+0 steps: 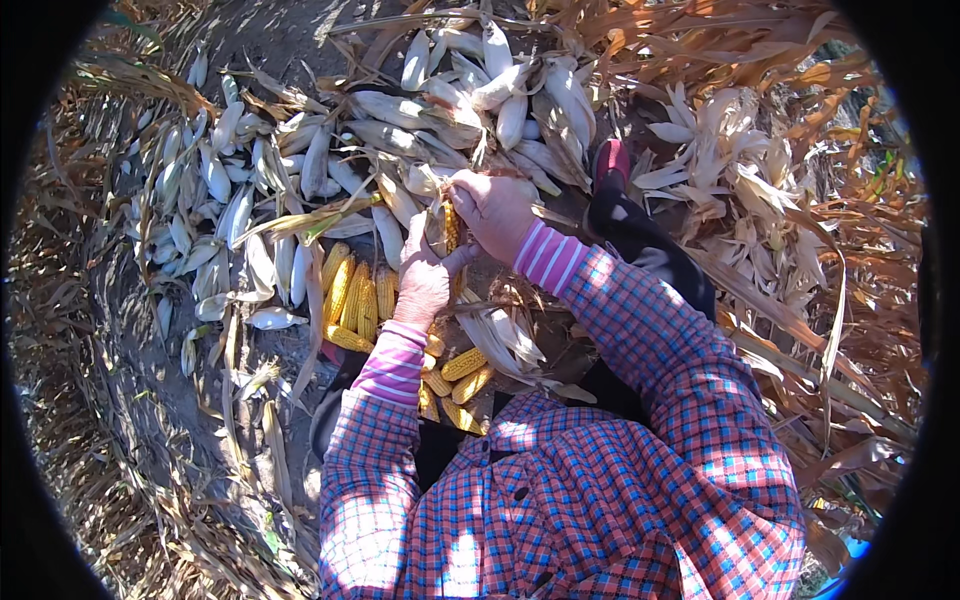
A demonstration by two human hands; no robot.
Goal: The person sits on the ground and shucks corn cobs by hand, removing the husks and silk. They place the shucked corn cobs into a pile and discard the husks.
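Note:
Both my hands are on one partly husked ear of corn (451, 229), held upright in front of me with yellow kernels showing between pale husk leaves. My left hand (426, 274) grips it from the left and below, its thumb across the lower part. At the ear's top, my right hand (495, 210) pinches the husk and silk. Bare yellow corn cobs (365, 300) lie on the ground left of and under my left hand. More bare cobs (465, 364) lie nearer my body, beside some loose husk leaves (499, 341).
Unhusked ears of corn (397, 112) are heaped ahead and to the left. A pile of stripped husks (735, 165) lies to the right, past my shoe (613, 161). Dry corn stalks and leaves (720, 37) border the ground on several sides.

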